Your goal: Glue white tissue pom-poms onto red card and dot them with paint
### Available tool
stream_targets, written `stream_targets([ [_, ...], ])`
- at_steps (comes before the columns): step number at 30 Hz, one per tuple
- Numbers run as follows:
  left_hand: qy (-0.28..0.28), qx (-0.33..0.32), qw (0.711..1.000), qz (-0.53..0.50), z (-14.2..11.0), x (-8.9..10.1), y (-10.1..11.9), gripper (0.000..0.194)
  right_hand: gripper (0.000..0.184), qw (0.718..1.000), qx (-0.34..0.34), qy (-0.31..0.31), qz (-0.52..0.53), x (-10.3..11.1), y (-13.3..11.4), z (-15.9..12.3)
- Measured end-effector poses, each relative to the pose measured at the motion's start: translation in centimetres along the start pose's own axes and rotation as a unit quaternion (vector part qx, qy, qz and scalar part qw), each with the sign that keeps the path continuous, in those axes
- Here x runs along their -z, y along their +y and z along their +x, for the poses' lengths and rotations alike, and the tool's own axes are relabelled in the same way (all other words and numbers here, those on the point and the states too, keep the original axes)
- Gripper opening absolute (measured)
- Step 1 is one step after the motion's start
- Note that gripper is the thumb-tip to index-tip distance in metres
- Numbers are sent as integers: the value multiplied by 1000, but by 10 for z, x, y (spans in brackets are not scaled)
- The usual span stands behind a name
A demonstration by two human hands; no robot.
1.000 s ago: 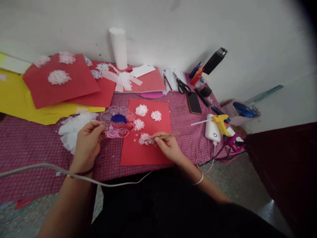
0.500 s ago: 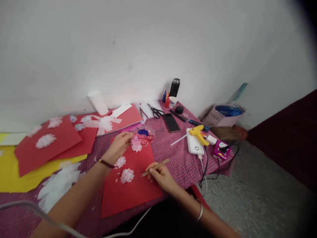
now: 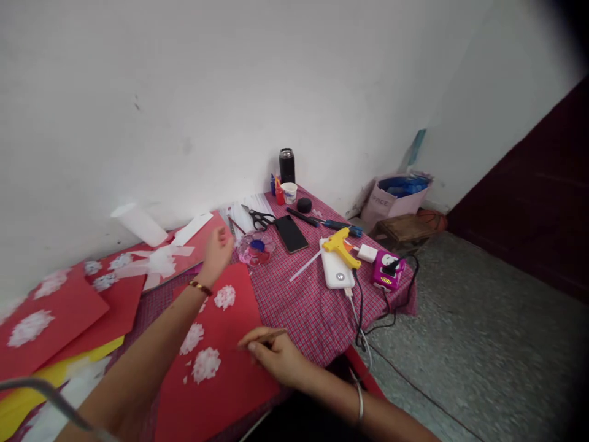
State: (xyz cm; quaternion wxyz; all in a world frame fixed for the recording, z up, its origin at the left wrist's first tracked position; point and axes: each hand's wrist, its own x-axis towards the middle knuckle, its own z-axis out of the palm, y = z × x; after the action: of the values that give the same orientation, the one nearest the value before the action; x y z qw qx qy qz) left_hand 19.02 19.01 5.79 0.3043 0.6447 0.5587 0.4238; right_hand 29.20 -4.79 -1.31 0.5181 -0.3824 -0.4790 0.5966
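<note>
My right hand (image 3: 276, 357) rests at the near edge of a red paper sheet (image 3: 230, 393), pinching a thin wooden brush (image 3: 263, 337) that points left. Three white tissue flowers (image 3: 206, 363) lie on that sheet. My left hand (image 3: 217, 250) is stretched out over the far end of the sheet, blurred, fingers loosely apart and holding nothing. Just right of it, a clear paint palette (image 3: 256, 248) with blue and red paint sits on the checked cloth (image 3: 308, 307).
Scissors (image 3: 260, 217), a black phone (image 3: 291, 233), a yellow glue gun (image 3: 338, 245) on a white power bank (image 3: 337, 273) and a purple device (image 3: 386, 273) lie to the right. Red sheets with flowers (image 3: 55, 307) and a white roll (image 3: 138, 224) lie left. A box (image 3: 391, 196) stands on the floor.
The view swung up and right. My left hand carried the palette from beside the red sheet to the far side and let go of it. My right hand drew the brush back off the flower.
</note>
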Motion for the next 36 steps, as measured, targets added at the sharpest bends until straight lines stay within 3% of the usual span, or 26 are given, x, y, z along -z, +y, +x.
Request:
stream_targets([
  [3, -4, -88, 994, 62, -30, 44, 3, 14, 23, 1000, 2, 13, -1, 1, 0, -1],
  [8, -60, -182, 969, 155, -115, 122, -23, 17, 23, 996, 52, 7, -66, 6, -11, -2],
  [13, -6, -194, 944, 267, -175, 185, -74, 19, 27, 999, 19, -13, -47, 6, -11, 0],
  [17, 47, -139, 945, 292, -201, 211, -103, 19, 36, 998, 21, 16, -62, 4, -6, 2],
  [22, 79, -124, 947, 285, -216, 217, -125, 19, 30, 994, 34, 48, -96, 2, -7, 1],
  [26, 77, -183, 944, 264, -231, 208, -121, 21, 24, 991, 28, 96, -91, 1, -12, -3],
  [27, 58, -210, 942, 256, -238, 201, -117, 21, 23, 990, 24, 108, -89, 1, -14, -3],
  [30, -67, -312, 920, 226, -265, 169, -99, 18, 21, 987, 22, 128, -94, 4, -21, 3],
  [31, -125, -358, 901, 211, -273, 156, -93, 22, 20, 986, 27, 131, -98, 5, -24, 6],
  [32, -204, -433, 854, 204, -279, 143, -88, 30, 20, 985, 35, 133, -102, 6, -27, 10],
  [33, -246, -476, 817, 214, -284, 132, -83, 37, 19, 985, 42, 134, -105, 7, -30, 14],
  [36, -298, -485, 774, 278, -287, 106, -74, 45, 20, 984, 46, 118, -127, 8, -37, 24],
])
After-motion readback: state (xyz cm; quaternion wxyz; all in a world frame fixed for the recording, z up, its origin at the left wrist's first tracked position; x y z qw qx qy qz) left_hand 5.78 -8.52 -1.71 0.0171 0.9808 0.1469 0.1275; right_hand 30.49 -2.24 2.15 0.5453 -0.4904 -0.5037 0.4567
